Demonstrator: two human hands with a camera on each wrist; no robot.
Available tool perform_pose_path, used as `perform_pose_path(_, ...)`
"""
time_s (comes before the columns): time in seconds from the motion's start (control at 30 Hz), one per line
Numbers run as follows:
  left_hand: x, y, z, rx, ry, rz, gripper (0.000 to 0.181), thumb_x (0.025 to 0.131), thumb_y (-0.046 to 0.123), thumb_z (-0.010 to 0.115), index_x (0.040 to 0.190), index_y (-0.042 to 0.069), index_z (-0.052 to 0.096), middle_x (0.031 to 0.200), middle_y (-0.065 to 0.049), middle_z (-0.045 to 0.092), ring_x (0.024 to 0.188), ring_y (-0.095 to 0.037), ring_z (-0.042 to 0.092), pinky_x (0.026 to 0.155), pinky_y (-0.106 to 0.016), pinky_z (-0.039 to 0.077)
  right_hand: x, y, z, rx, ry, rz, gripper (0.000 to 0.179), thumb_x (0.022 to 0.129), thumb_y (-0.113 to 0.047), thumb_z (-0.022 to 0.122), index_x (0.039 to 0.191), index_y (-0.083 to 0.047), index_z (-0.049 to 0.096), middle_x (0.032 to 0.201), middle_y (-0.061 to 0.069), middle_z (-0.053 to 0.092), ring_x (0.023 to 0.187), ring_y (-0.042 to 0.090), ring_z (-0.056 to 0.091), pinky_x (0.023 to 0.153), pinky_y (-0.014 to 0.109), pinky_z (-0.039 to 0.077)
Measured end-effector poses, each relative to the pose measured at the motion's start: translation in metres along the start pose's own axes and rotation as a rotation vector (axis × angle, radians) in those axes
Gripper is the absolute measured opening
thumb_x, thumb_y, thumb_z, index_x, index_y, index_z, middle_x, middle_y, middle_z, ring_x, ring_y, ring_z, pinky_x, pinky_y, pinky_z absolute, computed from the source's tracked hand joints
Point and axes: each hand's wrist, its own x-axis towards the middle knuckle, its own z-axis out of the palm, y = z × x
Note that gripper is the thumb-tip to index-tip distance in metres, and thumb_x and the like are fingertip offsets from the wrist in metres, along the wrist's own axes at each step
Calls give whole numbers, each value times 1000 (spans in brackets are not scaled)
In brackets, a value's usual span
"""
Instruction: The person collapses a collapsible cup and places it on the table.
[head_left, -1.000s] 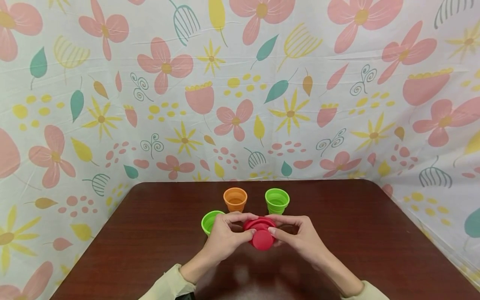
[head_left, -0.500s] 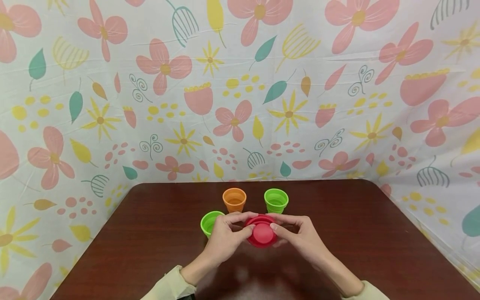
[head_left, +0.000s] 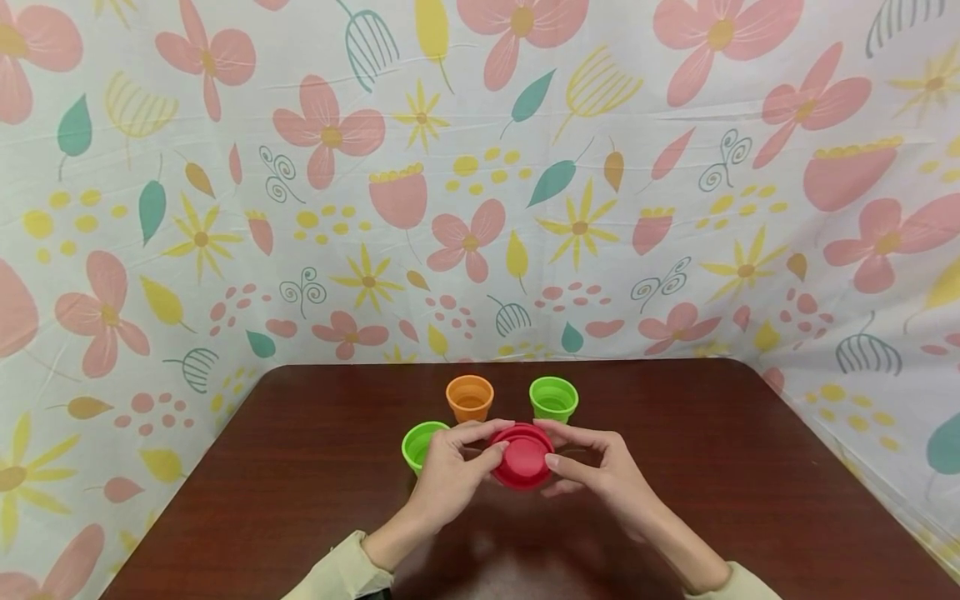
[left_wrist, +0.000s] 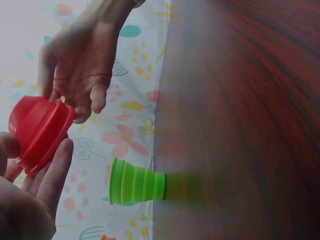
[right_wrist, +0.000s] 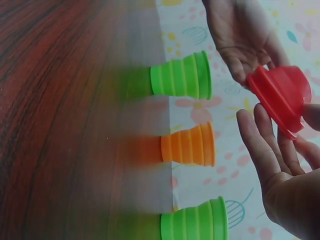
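A red collapsible cup (head_left: 523,460), partly squashed, is held up over the table between both hands, its round base turned towards me in the head view. My left hand (head_left: 456,468) pinches its left side, thumb on the near face and fingers at the far rim. On the right side my right hand (head_left: 611,475) grips it likewise with thumb and fingers. From the left wrist, the folded red wall (left_wrist: 40,131) and its wider rim show side-on. The right wrist view shows the cup clear of the table, some right-hand fingers extended beneath it.
Behind the hands stand an upright orange cup (head_left: 470,402) and a green cup (head_left: 554,402). Another green cup (head_left: 422,443) stands at the left, partly hidden by the left hand. The dark wooden table (head_left: 300,483) ends against a flowered cloth (head_left: 480,167).
The red cup has tipped so its base faces me more, and the base has moved upward within the rim outline. Both hands keep hold and rise slightly; the other cups stay put.
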Motion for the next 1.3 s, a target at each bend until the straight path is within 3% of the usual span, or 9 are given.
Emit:
perform_pose_path(0.17,1,0,1,-51,-23,-16,31,100,6,73,130,5,75,116,-14,71,93,-23,75,72,-37,65,1,4,2,-10,25,-39,45,98,3,69,142,8,60,113,26,67,90,32,75,73,66,59)
perform_pose_path(0.33,0,-1,-1,-182,-110,-45,38,103,5,66,141,0,66,124,-20,64,96,-26,76,77,-47,65,1,6,2,-4,51,-53,45,98,3,69,143,8,60,113,27,67,85,33,75,71,64,60)
perform_pose_path(0.5,-2,-2,-4,-281,-202,-13,47,101,0,64,148,-2,58,129,-26,58,97,-28,77,78,-51,64,0,6,2,-17,69,-50,46,98,3,69,143,6,61,113,24,69,83,32,75,71,59,63)
perform_pose_path(0.63,-1,-4,-5,-313,-227,14,48,101,-2,64,148,-3,57,130,-26,57,99,-30,76,79,-52,64,0,5,2,-24,65,-57,46,99,3,69,144,8,59,113,23,70,81,33,75,71,59,63)
perform_pose_path(0.83,0,-4,-5,-234,-192,22,46,99,-1,70,144,0,63,128,-23,61,99,-30,74,81,-55,62,0,6,1,-28,52,-76,43,99,4,68,141,10,60,113,20,74,78,32,76,72,58,63)
perform_pose_path(1.07,-1,-3,-2,-81,-113,83,43,96,3,74,139,5,69,124,-15,68,102,-30,68,80,-37,65,0,7,3,-14,53,-75,44,99,4,68,141,11,60,111,19,74,76,32,76,71,57,63)
perform_pose_path(1.3,0,-1,2,-5,-51,126,44,92,-4,73,135,6,72,122,-10,70,109,-28,66,87,-35,63,1,6,5,5,19,-59,46,98,4,69,143,7,60,115,22,73,84,34,76,76,60,62)
